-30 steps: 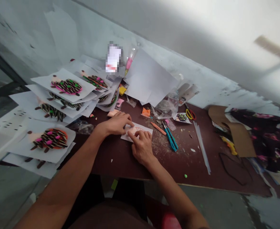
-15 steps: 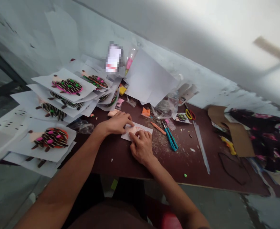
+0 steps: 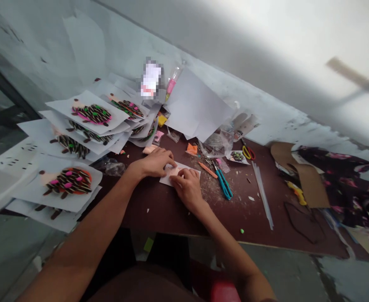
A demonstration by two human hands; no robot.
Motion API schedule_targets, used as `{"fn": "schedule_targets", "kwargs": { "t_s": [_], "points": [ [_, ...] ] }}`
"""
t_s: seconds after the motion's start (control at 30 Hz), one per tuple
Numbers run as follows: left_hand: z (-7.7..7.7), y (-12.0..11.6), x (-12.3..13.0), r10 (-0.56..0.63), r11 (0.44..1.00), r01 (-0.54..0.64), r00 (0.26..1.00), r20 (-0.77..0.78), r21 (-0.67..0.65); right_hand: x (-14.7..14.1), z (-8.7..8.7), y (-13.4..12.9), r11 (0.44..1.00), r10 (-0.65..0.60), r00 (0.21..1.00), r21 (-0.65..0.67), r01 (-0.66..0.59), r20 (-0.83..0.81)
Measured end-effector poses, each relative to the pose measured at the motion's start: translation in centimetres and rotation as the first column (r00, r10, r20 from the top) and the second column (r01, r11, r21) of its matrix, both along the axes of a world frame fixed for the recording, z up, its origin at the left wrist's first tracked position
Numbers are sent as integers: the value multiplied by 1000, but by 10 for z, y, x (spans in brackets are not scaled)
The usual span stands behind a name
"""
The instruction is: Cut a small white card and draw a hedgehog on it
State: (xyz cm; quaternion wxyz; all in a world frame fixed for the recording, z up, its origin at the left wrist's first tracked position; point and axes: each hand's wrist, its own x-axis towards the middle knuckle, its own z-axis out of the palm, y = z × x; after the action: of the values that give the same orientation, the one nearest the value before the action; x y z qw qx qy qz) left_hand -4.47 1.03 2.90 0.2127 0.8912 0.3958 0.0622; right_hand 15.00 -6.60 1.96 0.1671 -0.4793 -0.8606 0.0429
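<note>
A small white paper card (image 3: 165, 180) lies on the dark red table in front of me, with a flat patch of peach modelling clay (image 3: 173, 171) on it. My left hand (image 3: 158, 162) rests at the card's upper left edge, fingers stretched out and bent down onto it. Over the card's right part is my right hand (image 3: 187, 186), its thumb and curled fingers closed together at the peach clay; the fingertips partly hide it. Beyond my left hand sits a lump of peach clay (image 3: 149, 149).
Papers with clay hedgehogs (image 3: 67, 182) are stacked at left. Right of the card lie an orange stick (image 3: 208, 170), teal-handled pliers (image 3: 223, 184), a small hedgehog card (image 3: 238, 157), scissors (image 3: 249, 152), clear glue sticks (image 3: 263, 195) and a yellow glue gun (image 3: 297, 192). Blank sheets (image 3: 197, 105) lean on the wall.
My right hand's thumb and fingers have shifted slightly on the peach clay, and the hand has turned a little. My left hand stays in place. The view has moved slightly.
</note>
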Motion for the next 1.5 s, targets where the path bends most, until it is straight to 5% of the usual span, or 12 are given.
{"fn": "schedule_targets", "kwargs": {
  "t_s": [0.3,0.43,0.6,0.93,1.03,1.1,1.2,1.33,1.5],
  "points": [
    [-3,-1,0,7,1000,-7,1000,19,24,-10,11,13,995,62,993,-82,-54,101],
    [-2,1,-1,4,1000,-4,1000,20,10,1,21,19,964,102,988,-233,-127,-117],
    [0,1,0,-12,1000,12,1000,6,4,28,26,23,961,-114,884,-277,-19,-453],
    [4,-5,1,119,993,-121,979,167,-2,18,27,29,963,-217,834,-250,98,-507],
    [9,-3,5,229,972,-232,894,385,-38,9,35,40,986,-140,838,-151,69,-528],
    [13,-2,9,283,959,-225,784,552,-172,1,39,46,996,-72,832,-77,36,-550],
    [15,-2,14,378,901,-45,573,727,-432,-12,40,50,999,-9,834,37,36,-552],
    [15,-4,16,530,791,135,335,779,-597,-21,35,49,985,24,844,158,71,-536],
    [21,-5,9,576,739,175,339,744,-651,-18,32,49,984,-45,821,115,134,-570]
  ]
}}
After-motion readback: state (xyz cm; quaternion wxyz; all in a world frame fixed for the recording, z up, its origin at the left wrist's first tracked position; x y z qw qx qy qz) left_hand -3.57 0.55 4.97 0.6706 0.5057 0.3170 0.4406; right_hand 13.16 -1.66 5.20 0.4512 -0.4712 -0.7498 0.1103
